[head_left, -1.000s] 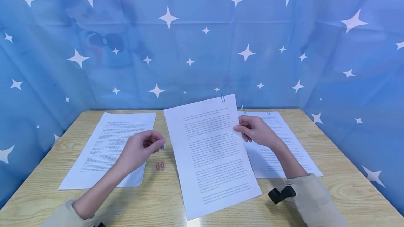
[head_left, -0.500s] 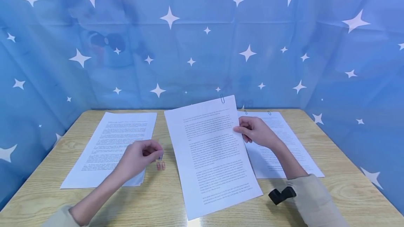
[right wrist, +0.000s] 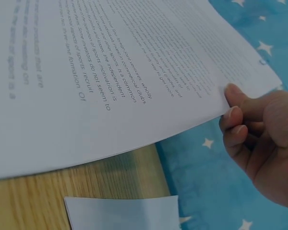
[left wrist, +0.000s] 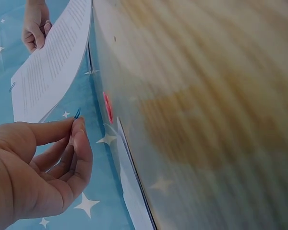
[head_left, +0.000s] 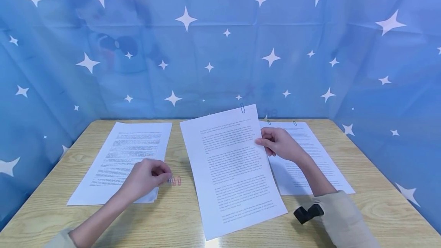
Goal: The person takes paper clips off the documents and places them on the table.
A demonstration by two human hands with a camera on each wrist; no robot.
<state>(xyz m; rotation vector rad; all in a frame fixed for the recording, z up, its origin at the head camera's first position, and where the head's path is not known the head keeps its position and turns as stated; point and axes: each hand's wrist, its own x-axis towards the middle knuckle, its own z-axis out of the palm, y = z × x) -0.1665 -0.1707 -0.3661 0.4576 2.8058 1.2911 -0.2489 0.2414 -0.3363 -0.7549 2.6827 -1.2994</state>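
Observation:
My left hand [head_left: 146, 181] pinches a blue paper clip [left wrist: 77, 113] between thumb and forefinger, low over the table beside the left stack. Two pink paper clips [head_left: 176, 181] lie just right of those fingertips. With thumb on top, my right hand [head_left: 280, 144] grips the right edge of printed paper sheets [head_left: 231, 171], held up and tilted in front of me. A blue paper clip [head_left: 242, 108] sits on their top edge near the right corner. In the right wrist view, thumb and curled fingers pinch the sheets' edge.
A stack of printed paper [head_left: 127, 156] lies on the left of the wooden table [head_left: 179, 217]. More printed sheets [head_left: 311, 163], with two clips on their top edge, lie at right, partly hidden by the held sheets. A blue star-patterned curtain [head_left: 213, 79] hangs behind.
My left hand has moved down and slightly left with the blue paper clip, to beside the pink ones. My right hand and its sheets stay nearly still.

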